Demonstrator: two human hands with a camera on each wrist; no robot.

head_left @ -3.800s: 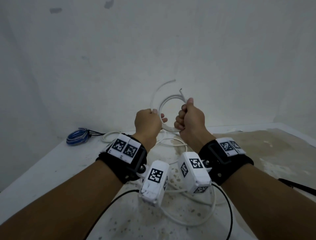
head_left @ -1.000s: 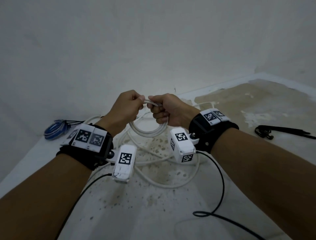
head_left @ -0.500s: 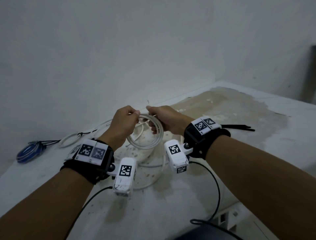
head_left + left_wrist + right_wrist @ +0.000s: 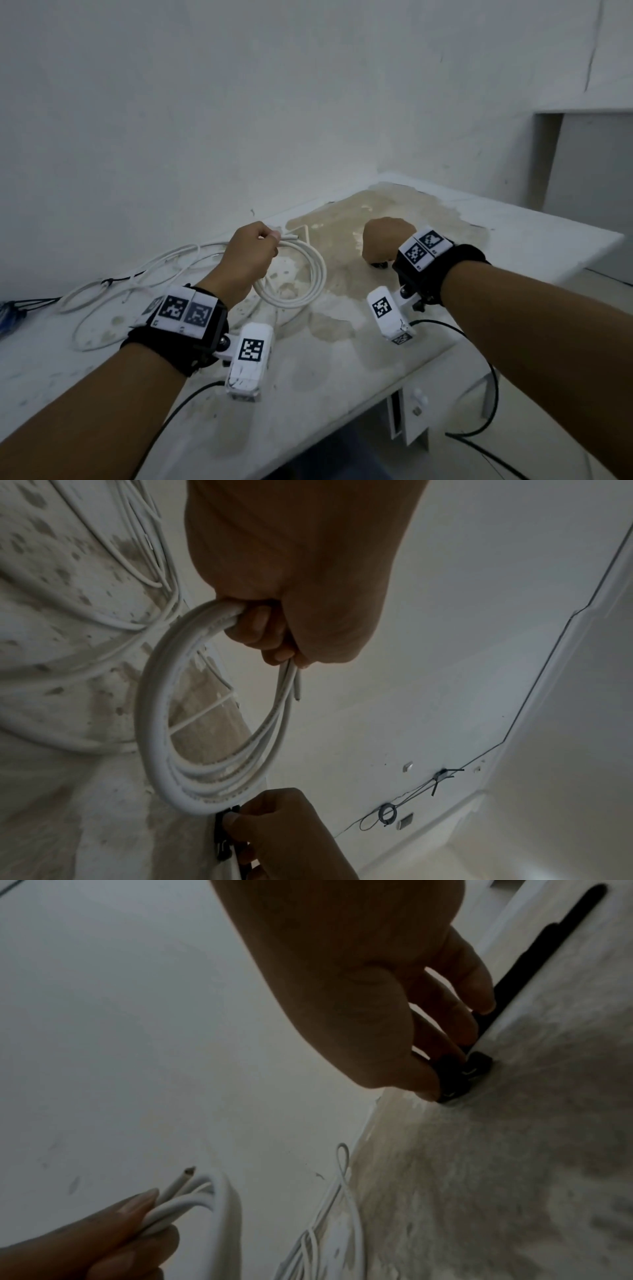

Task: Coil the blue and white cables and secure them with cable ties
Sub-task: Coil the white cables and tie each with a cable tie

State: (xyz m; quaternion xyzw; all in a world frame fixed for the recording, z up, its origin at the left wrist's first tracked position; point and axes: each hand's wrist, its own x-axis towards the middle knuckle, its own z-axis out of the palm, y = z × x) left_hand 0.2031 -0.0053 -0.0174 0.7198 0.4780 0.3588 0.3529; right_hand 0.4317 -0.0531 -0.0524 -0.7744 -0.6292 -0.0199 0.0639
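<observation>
My left hand (image 4: 270, 240) grips a coil of white cable (image 4: 308, 274) at its top, and the coil hangs just above the table. The left wrist view shows my curled fingers (image 4: 267, 631) round the white coil (image 4: 154, 710), with a cut end sticking out. My right hand (image 4: 380, 253) is down on the stained tabletop to the right of the coil. There its thumb and fingertips (image 4: 479, 999) pinch the heads of a bundle of black cable ties (image 4: 455, 1074). The blue cable (image 4: 5, 318) lies at the far left edge.
Loose loops of white cable (image 4: 137, 274) trail over the white table (image 4: 342, 377) to the left of my hand. The wall stands close behind. The table's edge (image 4: 513, 291) runs along the right, with a drawer unit (image 4: 411, 411) and black camera leads (image 4: 489, 377) below.
My right hand has let go of the white coil and moved right, down onto the black cable ties. The left hand now holds the coil alone.
</observation>
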